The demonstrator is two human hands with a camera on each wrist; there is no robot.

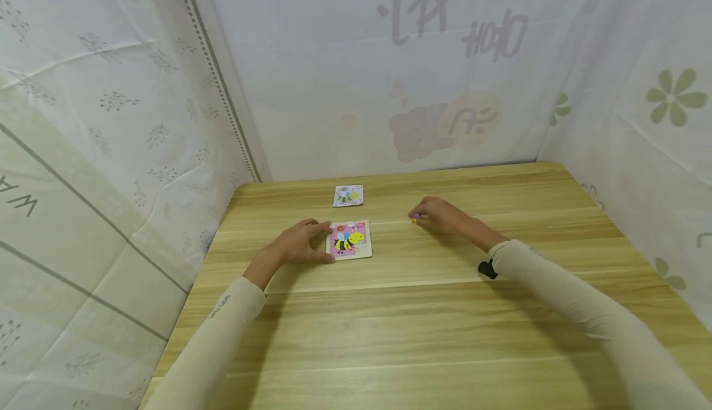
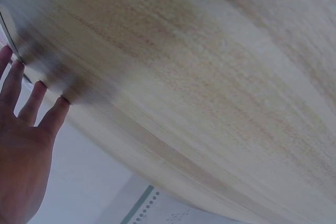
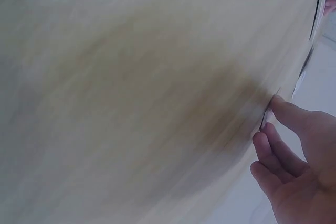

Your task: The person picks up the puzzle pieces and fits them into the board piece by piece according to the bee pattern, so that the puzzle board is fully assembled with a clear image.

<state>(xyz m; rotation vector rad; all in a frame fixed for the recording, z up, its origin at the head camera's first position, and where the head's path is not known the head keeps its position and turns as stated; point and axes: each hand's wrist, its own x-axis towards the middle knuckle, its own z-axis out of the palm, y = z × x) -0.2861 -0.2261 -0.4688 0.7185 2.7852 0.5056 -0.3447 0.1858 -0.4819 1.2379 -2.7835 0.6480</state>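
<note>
A square puzzle board (image 1: pixel 356 227) with a pale frame and a bee picture on pink lies flat on the table. Bare pale wood shows at its lower right corner. My left hand (image 1: pixel 297 244) rests at the board's left side, thumb at the lower left corner and fingertips by the upper left; in the left wrist view its fingers are spread and fairly straight. Between thumb and fingertips, my right hand (image 1: pixel 443 216) pinches a small purple and yellow puzzle piece (image 1: pixel 415 217), right of the board. From the right wrist the piece (image 3: pixel 266 117) appears as a thin edge close to the tabletop.
Behind the board lies a small picture card (image 1: pixel 348 196) with a similar bee. The wood-grain table (image 1: pixel 356 336) runs back to a printed cloth wall (image 1: pixel 334 88), with more cloth on both sides. A black object (image 1: pixel 487 269) shows under the right wrist.
</note>
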